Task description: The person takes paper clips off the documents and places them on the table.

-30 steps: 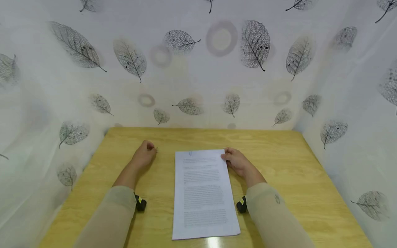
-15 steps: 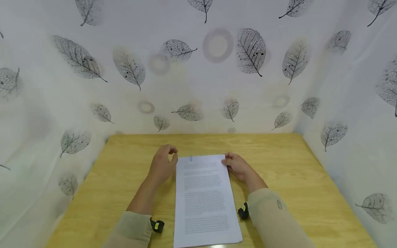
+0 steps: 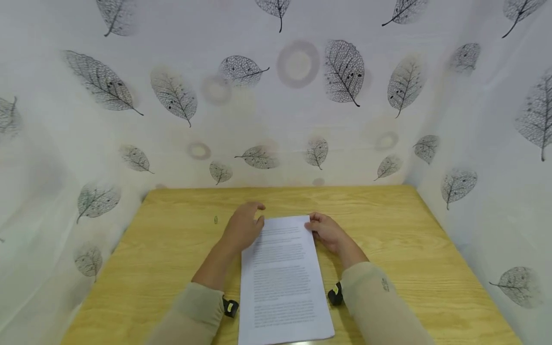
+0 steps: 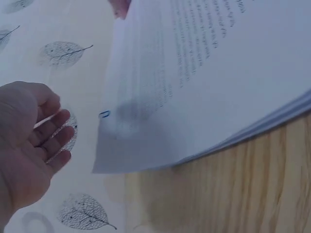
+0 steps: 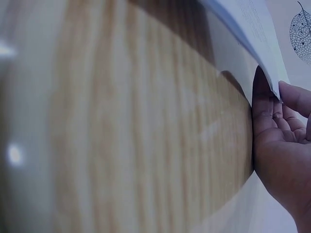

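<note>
A stack of printed paper (image 3: 282, 282) stands upright in portrait in the middle of the head view, its top edge lifted. My right hand (image 3: 329, 232) pinches its top right corner, thumb in front and fingers behind, as the right wrist view also shows. At the top left corner hovers my left hand (image 3: 243, 227), fingers loosely bent with nothing between them. In the left wrist view a blue paper clip (image 4: 104, 114) sits on the stack's top edge, near the left fingertips. Another small paper clip (image 3: 216, 220) lies on the table, left of the left hand.
The stack and clip are on a light wood-grain table (image 3: 401, 268). Behind and at both sides hangs a pale curtain (image 3: 276, 120) printed with dark leaves. A black wrist camera (image 3: 230, 308) sits at the left cuff and another camera (image 3: 335, 293) at the right.
My left hand has left the loose paper clip at the left and moved right to the stack's top left corner, covering the clip there. The right hand keeps its pinch.
</note>
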